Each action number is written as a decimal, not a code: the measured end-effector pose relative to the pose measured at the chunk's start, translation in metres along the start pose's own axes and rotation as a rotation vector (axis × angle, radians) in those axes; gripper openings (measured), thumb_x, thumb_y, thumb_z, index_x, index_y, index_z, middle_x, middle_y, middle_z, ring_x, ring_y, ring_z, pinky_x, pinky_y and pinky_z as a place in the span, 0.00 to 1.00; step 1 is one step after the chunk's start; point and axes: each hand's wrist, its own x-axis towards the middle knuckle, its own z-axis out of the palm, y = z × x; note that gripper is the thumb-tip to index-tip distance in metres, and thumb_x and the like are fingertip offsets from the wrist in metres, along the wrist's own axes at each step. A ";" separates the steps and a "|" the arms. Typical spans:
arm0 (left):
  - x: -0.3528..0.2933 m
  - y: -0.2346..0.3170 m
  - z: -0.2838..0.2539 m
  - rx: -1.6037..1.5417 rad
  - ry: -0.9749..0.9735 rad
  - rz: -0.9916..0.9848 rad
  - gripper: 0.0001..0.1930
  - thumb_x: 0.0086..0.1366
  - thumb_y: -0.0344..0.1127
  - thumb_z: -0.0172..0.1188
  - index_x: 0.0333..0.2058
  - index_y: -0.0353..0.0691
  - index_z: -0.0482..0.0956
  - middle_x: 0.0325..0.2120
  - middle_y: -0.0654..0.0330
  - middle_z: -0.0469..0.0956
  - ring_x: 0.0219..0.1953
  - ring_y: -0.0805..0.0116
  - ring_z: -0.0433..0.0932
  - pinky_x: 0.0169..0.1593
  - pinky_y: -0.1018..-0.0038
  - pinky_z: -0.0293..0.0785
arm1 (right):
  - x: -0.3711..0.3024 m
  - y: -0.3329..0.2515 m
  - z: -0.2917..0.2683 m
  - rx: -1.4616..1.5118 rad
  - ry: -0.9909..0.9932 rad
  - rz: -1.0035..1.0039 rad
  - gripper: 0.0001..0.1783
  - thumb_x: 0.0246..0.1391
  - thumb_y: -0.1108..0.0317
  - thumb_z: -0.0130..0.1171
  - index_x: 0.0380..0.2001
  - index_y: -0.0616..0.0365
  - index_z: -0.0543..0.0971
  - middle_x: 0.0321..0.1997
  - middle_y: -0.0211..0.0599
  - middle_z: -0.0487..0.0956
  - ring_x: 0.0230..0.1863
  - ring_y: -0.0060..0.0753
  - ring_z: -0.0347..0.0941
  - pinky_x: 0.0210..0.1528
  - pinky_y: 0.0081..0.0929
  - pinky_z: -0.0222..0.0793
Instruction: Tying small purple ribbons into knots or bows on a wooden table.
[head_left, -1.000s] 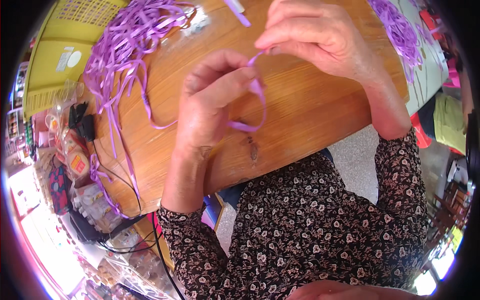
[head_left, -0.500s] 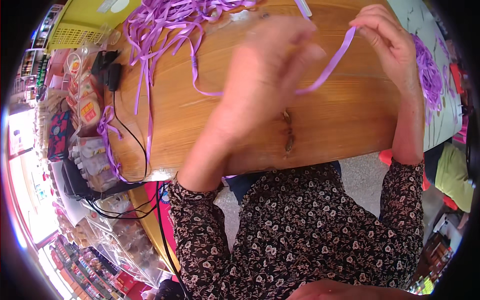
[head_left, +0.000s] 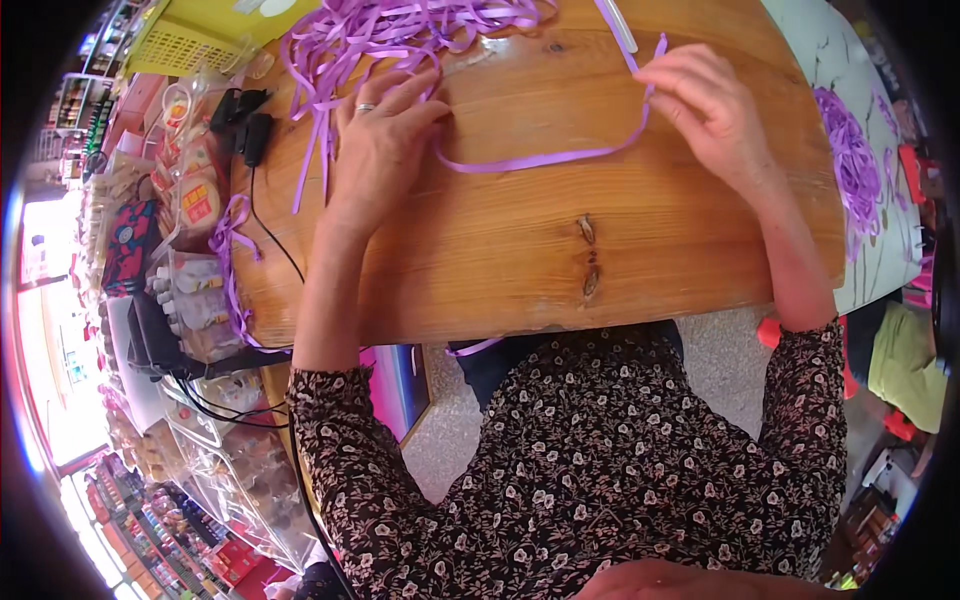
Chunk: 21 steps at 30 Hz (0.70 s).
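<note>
Purple ribbon strip (head_left: 545, 158), raised a moment ago, now lies across the wooden desk (head_left: 560, 250), left hand (head_left: 385, 150) pressing one end, right hand (head_left: 705, 105) pinching the other.

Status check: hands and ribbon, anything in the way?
Left hand pins one ribbon end flat on wooden table. Right hand pinches other end of purple ribbon. Loose ribbon pile close behind.

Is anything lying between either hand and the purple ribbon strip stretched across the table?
Nothing visible does. The left hand presses one end of the purple ribbon strip onto the wooden table, and the right hand pinches the other end. The pile of loose ribbons lies beyond, clear of the strip.
</note>
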 end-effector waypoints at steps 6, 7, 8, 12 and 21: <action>-0.011 -0.007 0.006 -0.075 0.064 -0.078 0.07 0.53 0.30 0.59 0.33 0.43 0.78 0.44 0.64 0.76 0.51 0.60 0.70 0.52 0.61 0.63 | 0.008 -0.029 0.006 0.271 -0.077 -0.011 0.09 0.45 0.77 0.61 0.34 0.61 0.79 0.34 0.35 0.78 0.39 0.37 0.72 0.44 0.29 0.68; -0.013 -0.008 0.007 -0.148 0.084 -0.079 0.07 0.53 0.30 0.58 0.33 0.42 0.78 0.43 0.63 0.76 0.50 0.60 0.70 0.52 0.62 0.64 | 0.009 -0.032 0.009 0.265 -0.071 -0.021 0.09 0.45 0.77 0.61 0.34 0.61 0.79 0.34 0.35 0.78 0.39 0.37 0.72 0.44 0.29 0.68; -0.015 -0.009 0.007 -0.141 0.095 -0.076 0.07 0.53 0.30 0.58 0.33 0.42 0.78 0.43 0.63 0.76 0.50 0.60 0.70 0.52 0.62 0.64 | 0.010 -0.035 0.013 0.304 -0.083 -0.039 0.09 0.45 0.77 0.61 0.33 0.61 0.79 0.33 0.35 0.78 0.39 0.37 0.72 0.43 0.29 0.68; -0.018 -0.012 0.005 -0.004 0.088 -0.016 0.10 0.53 0.28 0.57 0.35 0.41 0.78 0.42 0.62 0.76 0.49 0.59 0.71 0.51 0.63 0.65 | 0.012 -0.047 0.021 0.399 -0.121 -0.082 0.07 0.45 0.76 0.61 0.32 0.61 0.79 0.30 0.35 0.77 0.36 0.36 0.72 0.40 0.30 0.69; -0.004 0.030 -0.022 -0.189 0.233 -0.119 0.09 0.55 0.25 0.58 0.36 0.40 0.76 0.35 0.58 0.77 0.41 0.57 0.74 0.45 0.65 0.70 | 0.009 -0.053 0.016 0.465 -0.084 -0.049 0.10 0.46 0.74 0.62 0.36 0.60 0.79 0.33 0.37 0.77 0.39 0.38 0.72 0.40 0.30 0.69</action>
